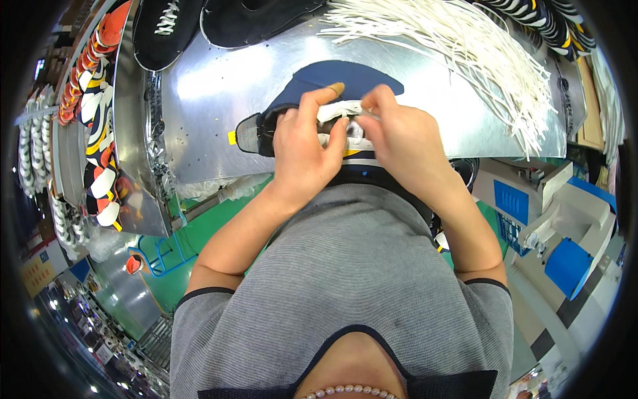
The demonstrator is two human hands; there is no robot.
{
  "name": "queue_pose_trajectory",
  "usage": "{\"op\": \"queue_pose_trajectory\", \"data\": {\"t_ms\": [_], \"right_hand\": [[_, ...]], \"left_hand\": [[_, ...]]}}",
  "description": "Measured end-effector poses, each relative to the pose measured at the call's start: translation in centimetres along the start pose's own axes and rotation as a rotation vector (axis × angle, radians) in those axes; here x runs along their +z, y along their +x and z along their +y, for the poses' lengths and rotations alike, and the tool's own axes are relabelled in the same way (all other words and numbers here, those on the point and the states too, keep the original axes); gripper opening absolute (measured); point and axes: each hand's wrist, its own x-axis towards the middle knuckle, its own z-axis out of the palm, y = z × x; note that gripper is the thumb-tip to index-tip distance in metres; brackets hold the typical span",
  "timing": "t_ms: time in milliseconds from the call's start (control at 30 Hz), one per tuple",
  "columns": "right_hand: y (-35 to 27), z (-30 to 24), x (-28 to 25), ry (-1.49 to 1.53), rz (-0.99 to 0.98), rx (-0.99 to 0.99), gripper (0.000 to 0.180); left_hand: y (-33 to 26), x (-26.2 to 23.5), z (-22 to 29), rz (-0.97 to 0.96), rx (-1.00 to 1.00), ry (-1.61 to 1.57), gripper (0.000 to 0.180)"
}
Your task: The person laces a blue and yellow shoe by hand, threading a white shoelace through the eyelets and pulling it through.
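Note:
A dark navy shoe upper (362,76) lies near the front edge of the metal table, its black heel end (249,135) with a yellow tab pointing left. My left hand (302,146) is closed round the upper's middle, index finger and thumb on either side of its white eyelet part (340,110). What looks like a yellowish cover sits on that index fingertip. Close beside it, my right hand (413,136) is bent in a pinch at the white eyelet part. A white shoelace seems to run there, but the fingers hide most of what they pinch.
Loose white shoelaces (432,40) spread over the right of the metal table (206,139). Black shoe uppers (166,33) lie at the far left, and coloured uppers (100,139) are stacked beyond the left edge. To the right stands a machine with blue panels (570,267).

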Motion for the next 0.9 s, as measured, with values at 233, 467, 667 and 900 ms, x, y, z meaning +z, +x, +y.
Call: {"op": "queue_pose_trajectory", "data": {"t_ms": [233,467,667,900], "right_hand": [[0.6,-0.6,-0.8,-0.103,-0.013,-0.034,0.020],[-3.0,-0.4,-5.1,0.021,-0.112,0.479,0.025],[-3.4,2.3,-0.5,-0.051,0.096,0.248,0.025],[-3.1,4.3,-0.2,0.386,0.292,0.219,0.011]], "left_hand": [[0.3,-0.2,-0.3,0.003,-0.072,-0.325,0.037],[2.2,-0.3,0.2,-0.051,-0.314,-0.486,0.032],[3.0,-1.2,0.0,-0.124,-0.347,-0.503,0.032],[0.9,-2.6,4.3,-0.262,0.356,0.403,0.042]]}}
